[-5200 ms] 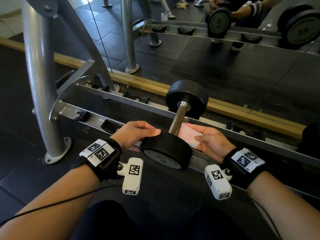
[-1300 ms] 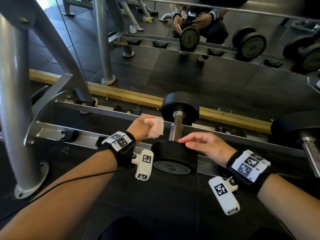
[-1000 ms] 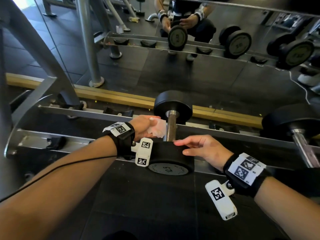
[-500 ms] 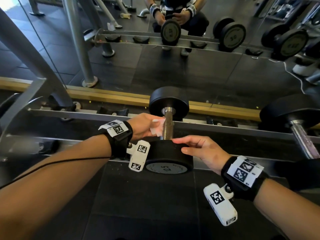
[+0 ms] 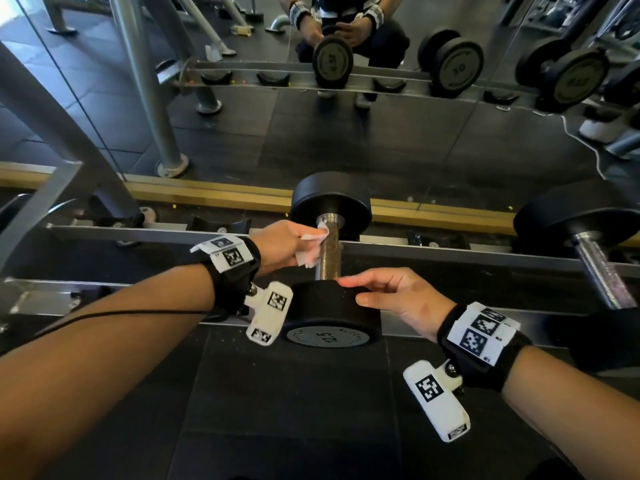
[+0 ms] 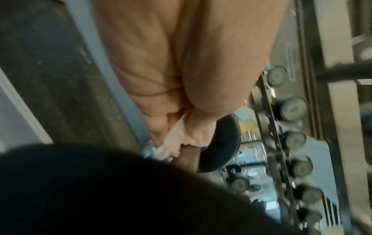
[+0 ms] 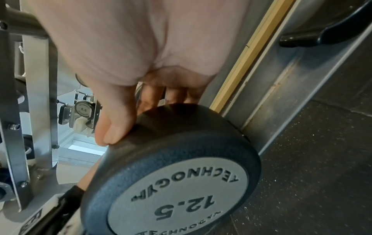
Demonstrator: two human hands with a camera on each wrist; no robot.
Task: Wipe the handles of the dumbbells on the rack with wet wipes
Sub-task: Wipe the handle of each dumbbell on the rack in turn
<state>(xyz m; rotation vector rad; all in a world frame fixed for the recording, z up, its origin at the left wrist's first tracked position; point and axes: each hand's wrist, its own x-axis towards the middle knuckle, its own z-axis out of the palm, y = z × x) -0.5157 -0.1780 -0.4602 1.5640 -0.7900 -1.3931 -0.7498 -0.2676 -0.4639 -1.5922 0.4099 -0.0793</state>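
White, crumpled wet wipe [image 5: 311, 249] sits pinched in the left hand [image 5: 277, 245], against the rough metal handle [image 5: 329, 249] of the black dumbbell [image 5: 330, 306] (on the grey rack [image 5: 138, 233]). Right hand [image 5: 398, 296] lies flat, steadying. Best to rub all around.

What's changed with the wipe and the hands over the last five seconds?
The wipe went from the right hand to the left hand, which now grips it and presses it on the handle, higher toward the far head than a second ago. The right hand let go and now rests its fingers on the near head. The dumbbell stays on the rack.
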